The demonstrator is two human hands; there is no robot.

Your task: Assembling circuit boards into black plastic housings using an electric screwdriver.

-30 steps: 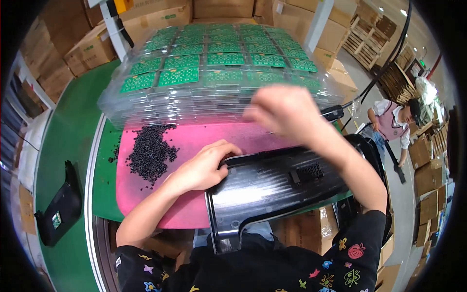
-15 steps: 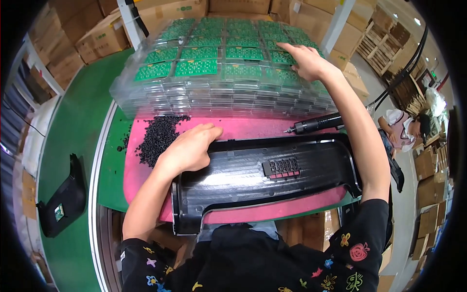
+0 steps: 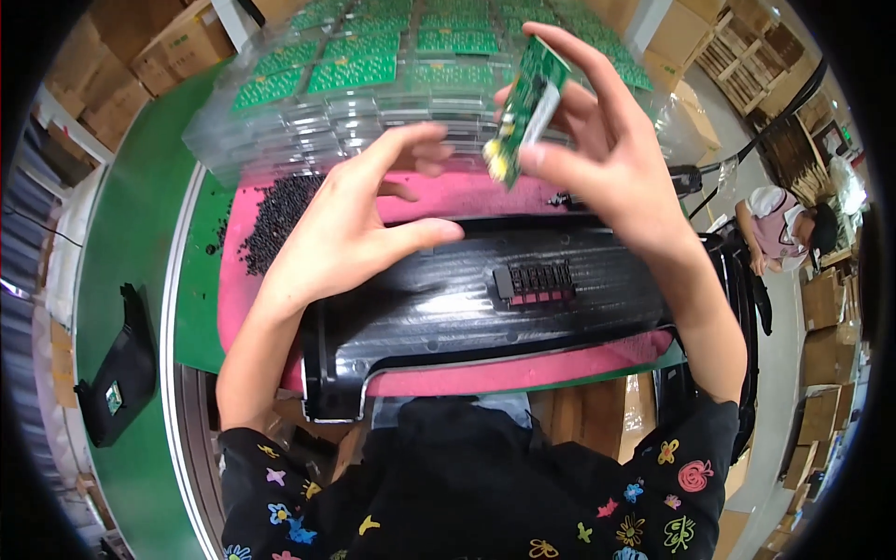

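In my right hand [image 3: 607,154] a green circuit board [image 3: 529,107] is gripped on edge between thumb and fingers, tilted, with pale yellow connectors at its lower end. My left hand [image 3: 359,210] hovers with thumb and fingers apart, holding nothing, over the left part of a black plastic housing [image 3: 439,317]. The housing lies inner side up on a pink mat [image 3: 523,378], with a block of rectangular slots [image 3: 537,283] near its middle. Behind both hands rises a stack of clear plastic trays [image 3: 280,149], its top tray filled with rows of green boards [image 3: 353,73].
Small black screws [image 3: 285,219] lie heaped on the mat's left. An electric screwdriver [image 3: 686,179] lies behind my right hand, partly hidden. Another black housing with a board [image 3: 117,387] rests on the green surface at left. A person [image 3: 779,229] is at the far right; cardboard boxes [image 3: 182,47] stand behind.
My right hand has lifted a circuit board off the tray stack and brought it nearer. My left hand has risen from the housing's rear edge and spread its fingers.
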